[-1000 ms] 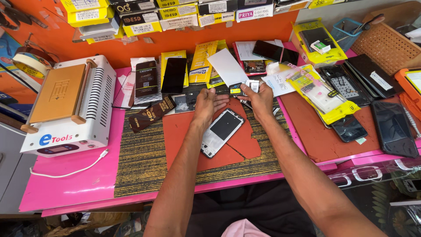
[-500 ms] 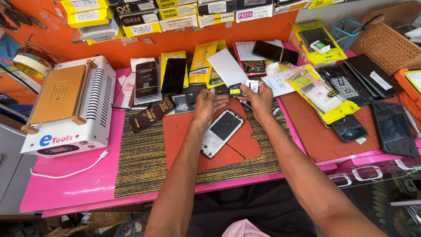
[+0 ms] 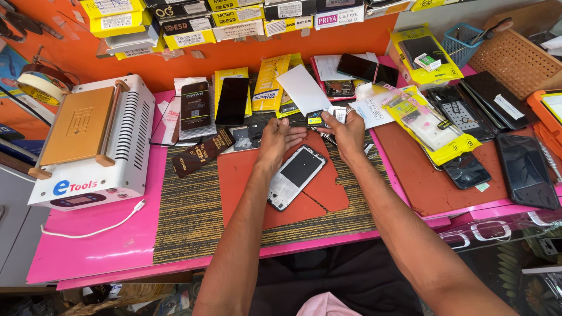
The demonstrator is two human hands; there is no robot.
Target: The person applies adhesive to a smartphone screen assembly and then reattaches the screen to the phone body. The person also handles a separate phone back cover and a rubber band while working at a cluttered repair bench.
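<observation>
My left hand (image 3: 277, 139) and my right hand (image 3: 346, 130) meet above the red mat (image 3: 246, 175), both pinching a small flat part (image 3: 314, 117) with a yellow-green patch. My right hand wears a ring. Just below the hands lies an opened phone frame (image 3: 295, 175), silver-edged with a dark inside, tilted on the mat. A white card (image 3: 303, 89) stands right behind the held part.
A white machine with a tan plate (image 3: 91, 143) sits at left, its cable on the pink table (image 3: 88, 251). Phones, screens and yellow packets (image 3: 424, 120) crowd the back and right. A brown woven tray (image 3: 518, 58) is far right. Yellow boxes line the orange wall.
</observation>
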